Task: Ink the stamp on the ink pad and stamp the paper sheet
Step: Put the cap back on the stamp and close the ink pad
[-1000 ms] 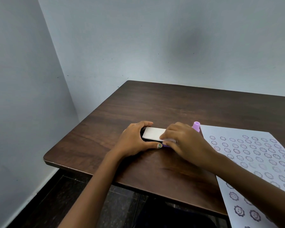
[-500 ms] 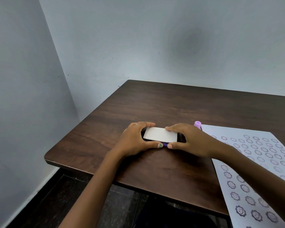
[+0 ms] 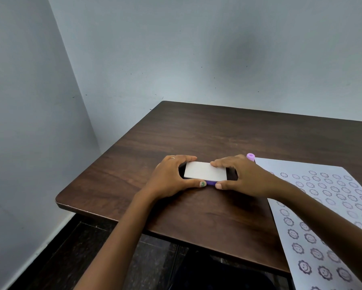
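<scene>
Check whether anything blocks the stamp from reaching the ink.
Yes: the ink pad looks closed, its white lid covering the top, held by the left hand and right hand. The purple stamp stands behind the right hand.

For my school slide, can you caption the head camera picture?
Both hands, left hand and right hand, hold the ink pad case beside a stamped paper sheet.

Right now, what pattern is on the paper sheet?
Rows of purple smiley-flower stamp marks on the white paper sheet; head view.
</scene>
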